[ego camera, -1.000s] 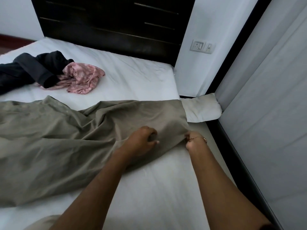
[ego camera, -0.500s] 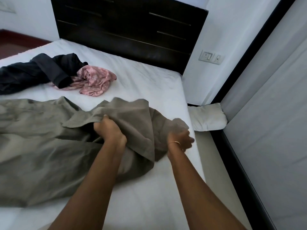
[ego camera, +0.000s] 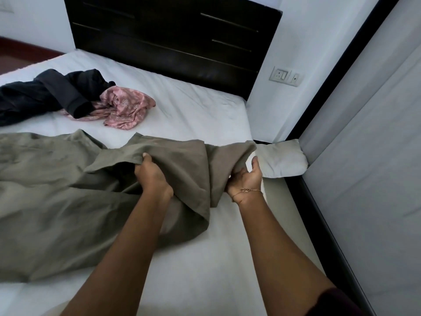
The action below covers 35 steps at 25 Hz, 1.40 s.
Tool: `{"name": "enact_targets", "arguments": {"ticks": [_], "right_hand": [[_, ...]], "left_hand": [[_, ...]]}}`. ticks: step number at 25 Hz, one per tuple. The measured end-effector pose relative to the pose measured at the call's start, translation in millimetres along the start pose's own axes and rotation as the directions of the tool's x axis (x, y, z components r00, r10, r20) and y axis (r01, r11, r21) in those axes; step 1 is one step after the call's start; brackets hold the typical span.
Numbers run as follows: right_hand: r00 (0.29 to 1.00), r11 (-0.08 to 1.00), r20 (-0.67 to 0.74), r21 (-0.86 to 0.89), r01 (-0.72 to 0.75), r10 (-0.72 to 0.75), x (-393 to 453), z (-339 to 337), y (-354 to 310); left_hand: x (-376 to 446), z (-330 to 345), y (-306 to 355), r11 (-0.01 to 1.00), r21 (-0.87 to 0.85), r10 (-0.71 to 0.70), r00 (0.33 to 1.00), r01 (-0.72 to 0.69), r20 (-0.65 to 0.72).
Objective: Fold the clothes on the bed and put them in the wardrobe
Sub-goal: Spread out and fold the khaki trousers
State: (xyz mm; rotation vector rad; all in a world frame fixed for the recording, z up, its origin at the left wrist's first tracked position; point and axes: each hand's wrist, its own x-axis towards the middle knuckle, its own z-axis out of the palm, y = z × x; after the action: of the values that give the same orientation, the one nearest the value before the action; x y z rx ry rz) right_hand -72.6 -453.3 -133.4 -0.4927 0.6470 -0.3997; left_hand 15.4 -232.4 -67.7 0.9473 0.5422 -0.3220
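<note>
An olive-grey garment lies spread across the white bed, its right end lifted. My left hand grips a raised fold of that end, fingers curled into the cloth. My right hand holds the garment's right edge from below, palm up, thumb free. A crumpled pink patterned garment and a dark garment lie together at the far left of the bed.
A dark headboard stands at the far end. A white pillow is wedged between the bed and a pale panel with a black frame on the right. A wall socket sits above it.
Both hands have lifted the garment's right end off the bed and drawn it leftwards over itself. My right hand has turned palm up under the edge.
</note>
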Motion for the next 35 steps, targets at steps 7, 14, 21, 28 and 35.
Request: {"name": "enact_targets", "arguments": {"ticks": [7,14,21,28,35], "right_hand": [[0.944,0.923,-0.198,-0.335,0.188,-0.263,20.8,-2.5,-33.4],[0.746,0.82,-0.427,-0.503,0.273,-0.511,-38.8,-109.6,-195.4],[0.735,0.792,-0.657,-0.534,-0.296,-0.167,-46.2,-237.4,-127.6],[0.755,0.843,-0.646,-0.342,-0.415,0.11,-27.8,-242.5,-54.6],[0.78,0.718,-0.542,-0.673,-0.18,-0.312,-45.3,-211.2,-52.8]], "left_hand": [[-40.9,10.1,-0.8,0.999,0.001,-0.031,0.962,0.032,0.273],[-68.7,14.7,2.9,0.999,0.039,-0.004,0.927,-0.012,0.376],[-83.7,13.9,-31.4,0.862,0.41,-0.014,0.794,-0.298,0.607],[-78.2,17.2,-45.7,0.792,0.5,0.017,0.831,-0.35,0.556],[-76.9,21.8,-42.9,0.861,0.376,0.078,0.818,-0.344,0.57]]}}
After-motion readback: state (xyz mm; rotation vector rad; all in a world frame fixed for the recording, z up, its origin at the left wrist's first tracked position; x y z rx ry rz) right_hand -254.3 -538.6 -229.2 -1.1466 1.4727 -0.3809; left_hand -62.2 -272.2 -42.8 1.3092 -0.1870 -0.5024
